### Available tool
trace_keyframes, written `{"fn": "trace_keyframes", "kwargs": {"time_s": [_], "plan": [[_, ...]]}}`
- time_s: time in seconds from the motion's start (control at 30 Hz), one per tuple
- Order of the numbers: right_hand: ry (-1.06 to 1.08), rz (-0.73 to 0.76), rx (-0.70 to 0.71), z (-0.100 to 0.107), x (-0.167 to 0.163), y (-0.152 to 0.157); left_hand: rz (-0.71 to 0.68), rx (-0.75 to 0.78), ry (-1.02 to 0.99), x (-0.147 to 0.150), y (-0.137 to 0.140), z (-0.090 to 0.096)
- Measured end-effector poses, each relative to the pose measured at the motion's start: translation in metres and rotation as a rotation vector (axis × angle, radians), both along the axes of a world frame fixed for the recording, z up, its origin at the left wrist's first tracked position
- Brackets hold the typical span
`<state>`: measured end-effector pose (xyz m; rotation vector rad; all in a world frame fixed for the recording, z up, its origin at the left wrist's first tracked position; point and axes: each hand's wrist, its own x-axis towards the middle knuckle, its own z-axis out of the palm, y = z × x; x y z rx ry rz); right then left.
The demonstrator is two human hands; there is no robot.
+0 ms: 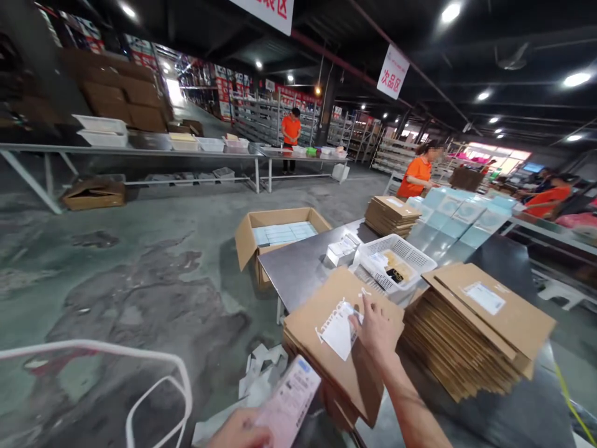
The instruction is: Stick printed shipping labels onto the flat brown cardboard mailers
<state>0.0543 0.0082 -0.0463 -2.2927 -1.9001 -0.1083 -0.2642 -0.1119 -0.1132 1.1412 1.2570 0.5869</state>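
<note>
Two hands busy: right hand fingers flat, smoothing label onto mailer; left hand pinching label sheet.

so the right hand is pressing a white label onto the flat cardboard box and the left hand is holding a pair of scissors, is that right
Not quite. In the head view the left hand holds a sheet of labels, not scissors. The rest stands: the right hand presses a white label onto the flat cardboard box.
</note>
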Motion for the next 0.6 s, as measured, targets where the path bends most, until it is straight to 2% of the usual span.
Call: {"fn": "trace_keyframes", "kwargs": {"time_s": [0.07,0.17,0.23,0.3,0.33,0.37,0.43,0.47,0.5,0.53,0.6], "plan": [[0.02,0.103,-0.001,-0.009,-0.015,-0.001,0.062,-0.009,0.024,-0.008,0.004,0.005],[0.112,0.256,-0.075,-0.023,-0.054,-0.022,0.135,0.123,-0.042,-0.001,0.033,0.029],[0.199,0.453,-0.115,-0.031,-0.075,-0.047,0.132,0.207,-0.053,0.012,0.059,0.044],[0.337,0.627,-0.068,-0.037,-0.077,-0.072,0.076,0.254,-0.053,0.024,0.079,0.054],[0.408,0.592,0.015,-0.04,-0.069,-0.082,0.034,0.283,-0.062,0.028,0.086,0.056],[0.468,0.463,0.122,-0.042,-0.055,-0.09,-0.007,0.323,-0.068,0.032,0.09,0.057],[0.566,0.021,0.305,-0.049,-0.019,-0.101,-0.064,0.377,-0.051,0.036,0.09,0.056],[0.633,-0.184,0.327,-0.052,-0.001,-0.106,-0.085,0.388,-0.031,0.037,0.087,0.056],[0.729,-0.323,0.295,-0.056,0.015,-0.111,-0.1,0.386,-0.006,0.038,0.083,0.055],[0.857,-0.401,0.237,-0.059,0.027,-0.116,-0.106,0.385,0.01,0.039,0.078,0.055],[1.149,-0.425,0.171,-0.06,0.041,-0.128,-0.064,0.369,-0.016,0.041,0.071,0.054]]}}
